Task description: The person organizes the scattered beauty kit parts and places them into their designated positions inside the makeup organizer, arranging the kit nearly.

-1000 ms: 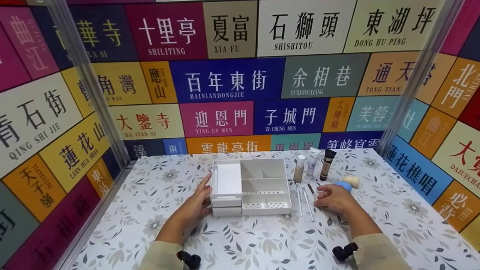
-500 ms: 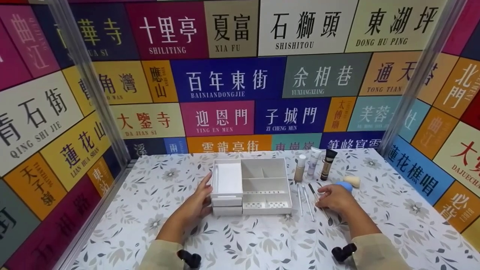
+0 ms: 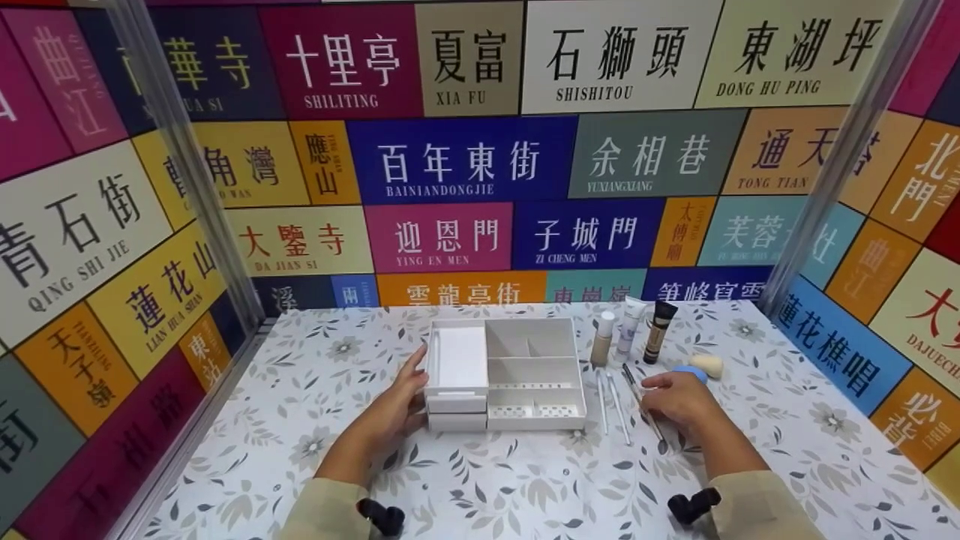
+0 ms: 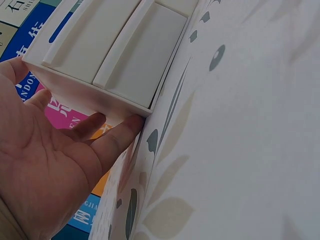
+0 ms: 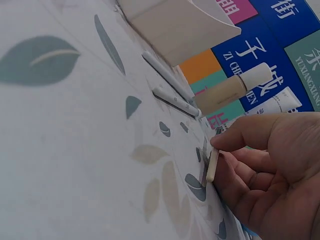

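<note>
A white desktop organizer (image 3: pixel 536 375) with a lidded section, front drawers and open compartments stands mid-table. My left hand (image 3: pixel 397 401) rests along its left side; in the left wrist view the fingertips (image 4: pixel 131 125) touch the side wall near the bottom edge. To the right, my right hand (image 3: pixel 679 397) pinches a slim makeup brush (image 3: pixel 654 426) between thumb and fingers. Its pale end (image 5: pixel 212 167) shows in the right wrist view, low over the cloth. Two thin white pens (image 3: pixel 602 409) lie between the organizer and the right hand.
Behind the pens stand a beige bottle (image 3: pixel 601 341), a white tube (image 3: pixel 628 330) and a dark-capped tube (image 3: pixel 658 334). A blue sponge (image 3: pixel 690 371) and a cream sponge (image 3: pixel 707 366) lie beyond the right hand. Leaf-patterned cloth (image 3: pixel 495 480) covers the table, with sign-printed walls around it.
The brush has shifted in the right hand's grip, its near end now showing more plainly. The left hand stays at the organizer. The whole head view has shifted slightly.
</note>
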Demonstrator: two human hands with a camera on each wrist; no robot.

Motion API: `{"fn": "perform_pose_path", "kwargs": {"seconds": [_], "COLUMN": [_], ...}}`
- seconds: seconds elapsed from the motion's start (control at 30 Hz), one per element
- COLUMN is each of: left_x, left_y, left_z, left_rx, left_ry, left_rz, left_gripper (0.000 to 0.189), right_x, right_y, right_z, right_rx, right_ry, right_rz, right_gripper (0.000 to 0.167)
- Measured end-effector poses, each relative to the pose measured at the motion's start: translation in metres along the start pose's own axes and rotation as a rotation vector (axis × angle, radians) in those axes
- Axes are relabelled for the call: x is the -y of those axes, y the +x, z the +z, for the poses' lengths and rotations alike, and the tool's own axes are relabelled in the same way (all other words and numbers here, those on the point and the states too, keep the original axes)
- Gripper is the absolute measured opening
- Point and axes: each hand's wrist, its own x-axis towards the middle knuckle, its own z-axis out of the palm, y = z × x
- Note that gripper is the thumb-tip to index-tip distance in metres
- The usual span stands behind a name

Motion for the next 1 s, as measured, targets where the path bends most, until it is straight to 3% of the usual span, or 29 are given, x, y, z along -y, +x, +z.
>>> {"fn": "perform_pose_path", "kwargs": {"seconds": [0.33,0.77,1.0], "left_x": [0.002,0.001,0.0], "left_y": [0.0,0.002,-0.001], "left_z": [-0.001,-0.002,-0.002], "left_rx": [0.001,0.012,0.028], "left_ry": [-0.005,-0.002,0.014], "left_rz": [-0.014,-0.006,0.004], "left_gripper": [0.062,0.063,0.063], "right_x": [0.005,0.021,0.029], "right_y": [-0.001,-0.008,-0.013], "right_z": [0.004,0.004,0.005], "right_rx": [0.014,0.024,0.056], "right_ry": [0.169,0.204,0.244], "right_rz": [0.044,-0.064,-0.061], "right_gripper": [0.061,0.06,0.062]}}
